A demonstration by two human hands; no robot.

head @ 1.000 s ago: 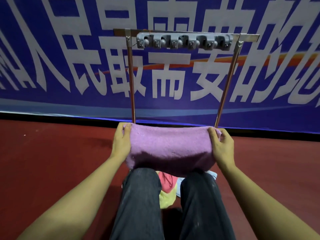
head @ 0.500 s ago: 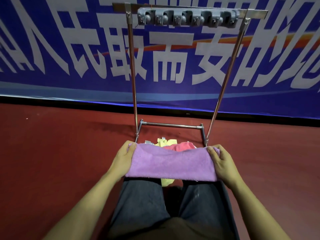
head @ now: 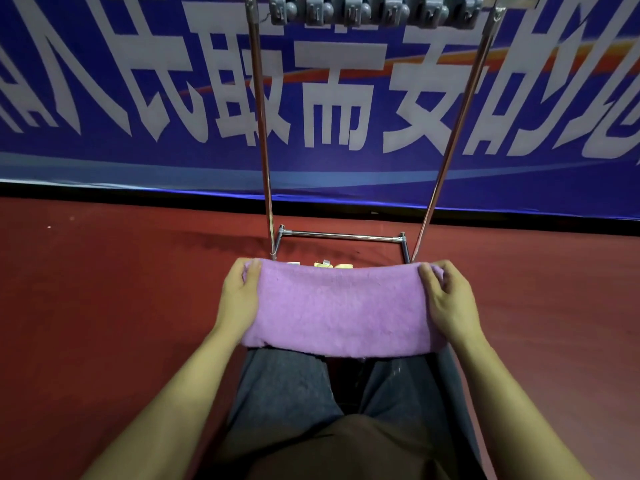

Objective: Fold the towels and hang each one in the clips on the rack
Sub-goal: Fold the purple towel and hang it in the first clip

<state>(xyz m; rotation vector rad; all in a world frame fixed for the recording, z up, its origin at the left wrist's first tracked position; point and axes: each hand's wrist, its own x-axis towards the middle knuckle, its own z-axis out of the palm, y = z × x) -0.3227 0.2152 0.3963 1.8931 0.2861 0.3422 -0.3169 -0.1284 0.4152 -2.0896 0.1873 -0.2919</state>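
A purple towel (head: 341, 308) is stretched flat across my knees, folded into a wide band. My left hand (head: 240, 297) grips its left end and my right hand (head: 446, 299) grips its right end, thumbs on top. Straight ahead stands the metal rack (head: 261, 133) with two upright poles. Its grey clip bar (head: 374, 10) runs across the top edge of the view, and nothing hangs from the clips. Just past the towel's far edge, a bit of yellow towel (head: 334, 265) peeks out on the floor between the rack's feet.
The rack's low crossbar (head: 341, 236) sits on the red floor (head: 104, 289) close to my knees. A blue banner with large white characters (head: 138, 98) covers the wall right behind the rack. My legs in dark jeans (head: 284, 386) fill the lower middle.
The towel has come down from in front of the rack onto my knees and then widened toward me. The view has tilted downward, so the clip bar now sits at the top edge.
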